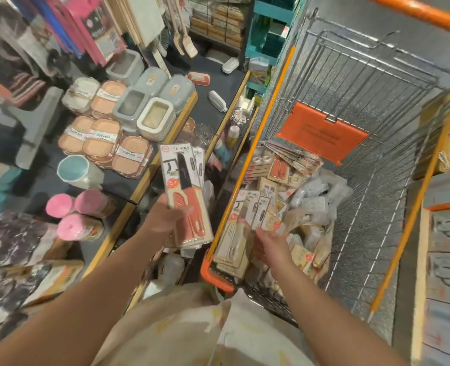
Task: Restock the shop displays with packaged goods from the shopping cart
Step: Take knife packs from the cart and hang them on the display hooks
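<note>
The big shopping cart (pixel 350 114) stood on the right, made of wire with orange edges. Its far part held nothing I could see, but a heap of packaged goods (pixel 284 202) lay piled at the near end. On the left was the dark display shelf (pixel 213 83), with soap boxes (pixel 105 138) in the middle, grey tubs (pixel 144 101) farther back, and pink rolls (pixel 78 215) close by.

Between shelf and cart, the person's left hand (pixel 165 220) was closed around a small stack of knife packs (pixel 185 194), gripping them at the bottom so they stood up tall. The top pack showed a black blade and an orange handle.

The right hand (pixel 271 244) reached into the near end of the cart, down on the heap. It looked like it was touching the packs there, but I could not tell if its fingers had closed on one.

To do this well, I think the person should grab only packs of the same kind, stack them flat and facing the same way, and hold the stack tight so none slips out.
</note>
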{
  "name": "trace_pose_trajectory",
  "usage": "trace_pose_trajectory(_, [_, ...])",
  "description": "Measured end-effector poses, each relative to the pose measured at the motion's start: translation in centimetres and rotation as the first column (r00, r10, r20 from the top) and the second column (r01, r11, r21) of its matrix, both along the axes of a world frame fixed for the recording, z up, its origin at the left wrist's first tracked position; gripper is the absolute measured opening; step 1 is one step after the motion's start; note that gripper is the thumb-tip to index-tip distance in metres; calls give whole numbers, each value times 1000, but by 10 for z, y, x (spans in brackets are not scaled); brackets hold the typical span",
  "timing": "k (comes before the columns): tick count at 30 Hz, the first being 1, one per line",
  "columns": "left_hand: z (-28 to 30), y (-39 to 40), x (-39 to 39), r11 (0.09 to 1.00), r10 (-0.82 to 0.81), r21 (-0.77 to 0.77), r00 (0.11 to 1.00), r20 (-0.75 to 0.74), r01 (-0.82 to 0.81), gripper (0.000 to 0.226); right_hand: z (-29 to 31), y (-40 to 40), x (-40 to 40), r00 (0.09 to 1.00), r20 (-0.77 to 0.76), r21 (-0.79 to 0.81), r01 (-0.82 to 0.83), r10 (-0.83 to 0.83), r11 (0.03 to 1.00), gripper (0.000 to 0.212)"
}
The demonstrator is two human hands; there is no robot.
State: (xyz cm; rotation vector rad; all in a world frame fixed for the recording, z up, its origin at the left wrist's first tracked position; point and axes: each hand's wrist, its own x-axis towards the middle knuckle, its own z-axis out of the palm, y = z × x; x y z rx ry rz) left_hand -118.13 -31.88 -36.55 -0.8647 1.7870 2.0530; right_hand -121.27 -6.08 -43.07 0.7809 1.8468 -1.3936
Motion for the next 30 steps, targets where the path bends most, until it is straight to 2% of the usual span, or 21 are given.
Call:
trace_pose_trajectory(2, [2, 3, 4, 996, -36, -79, 998, 58, 40, 19, -9, -7, 4, 999, 0, 21, -36, 36, 999, 26])
trace_pose_trajectory(4, [1, 9, 11, 995, 22, -102, 993, 116, -10, 24, -15, -17, 5, 995, -14, 100, -98, 100, 990, 28])
trace_pose_trajectory(6, [-2, 16, 16, 996, 70, -69, 986, 154, -60, 28, -20, -26, 4, 987, -13, 181, -153, 158, 971, 34])
trace_pose_trajectory(10, [-9, 17, 17, 997, 80, -1, 982, 171, -81, 39, -32, -33, 3, 974, 17, 227, -225, 227, 948, 43])
trace_pose_trajectory(13, [-12, 18, 21, 993, 101, 47, 982, 157, -110, 44, -38, -33, 4, 971, 14, 239, -237, 240, 942, 32])
trace_pose_trajectory(17, [-14, 16, 25, 997, 58, 34, 988, 142, -63, 46, -25, -20, 8, 995, -24, 120, -98, 101, 988, 25])
trace_pose_trajectory(20, [-7, 20, 24, 997, 26, 68, 996, 88, -32, 39, -5, 3, 9, 997, -67, 86, -35, 41, 996, 23])
trace_pose_trajectory(23, [2, 24, 19, 974, -85, 202, 992, -97, 103, 35, 33, 20, 5, 985, -125, -120, 104, -119, 987, 19])
trace_pose_trajectory(25, [4, 25, 16, 975, -110, 177, 986, -127, 132, 32, 62, 22, 2, 967, -157, -241, 159, -200, 957, 19])
trace_pose_trajectory(28, [9, 30, 12, 991, -51, 123, 996, -70, 60, 42, 95, 8, 0, 960, -200, -344, 119, -197, 931, 18])
trace_pose_trajectory(30, [14, 35, 11, 994, -17, 106, 997, -73, 24, 28, 108, -9, -1, 973, -201, -339, 41, -115, 940, 17])
